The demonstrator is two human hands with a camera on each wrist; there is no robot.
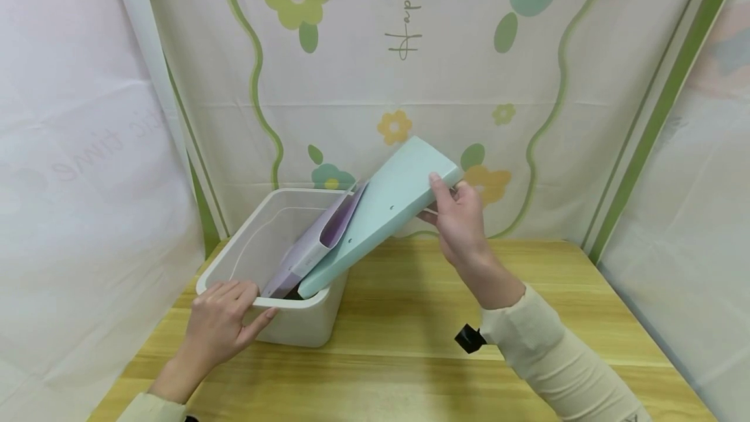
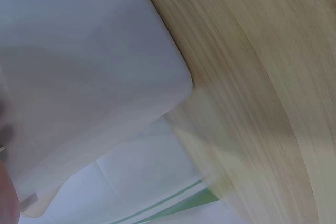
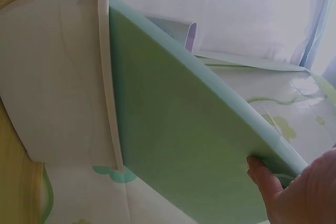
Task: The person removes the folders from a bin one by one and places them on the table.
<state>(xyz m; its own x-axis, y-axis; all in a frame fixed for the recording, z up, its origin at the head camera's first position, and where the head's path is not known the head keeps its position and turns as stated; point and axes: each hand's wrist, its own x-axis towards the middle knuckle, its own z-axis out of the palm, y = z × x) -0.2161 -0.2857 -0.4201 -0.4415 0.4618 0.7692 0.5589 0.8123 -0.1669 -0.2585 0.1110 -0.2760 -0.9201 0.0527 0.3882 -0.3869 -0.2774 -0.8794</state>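
Note:
A white plastic bin (image 1: 307,327) stands on the table at the left. My left hand (image 1: 219,318) grips its near rim, fingers over the edge and thumb along the outside. My right hand (image 1: 465,226) holds the upper end of a mint-green file holder (image 1: 387,194), thumb on its narrow side with small holes. The holder slants over the bin's right rim, its lower end inside. Beside it a lilac file holder (image 1: 301,256) leans in the bin, its open side showing. In the right wrist view, the mint holder's broad face (image 3: 173,108) hides most of the lilac one.
The wood-grain table (image 1: 398,363) extends to the right of the bin. Behind it hangs a white cloth (image 1: 363,70) printed with flowers, and further cloth walls (image 1: 88,181) close in both sides. A small black device (image 1: 470,338) is at the right sleeve.

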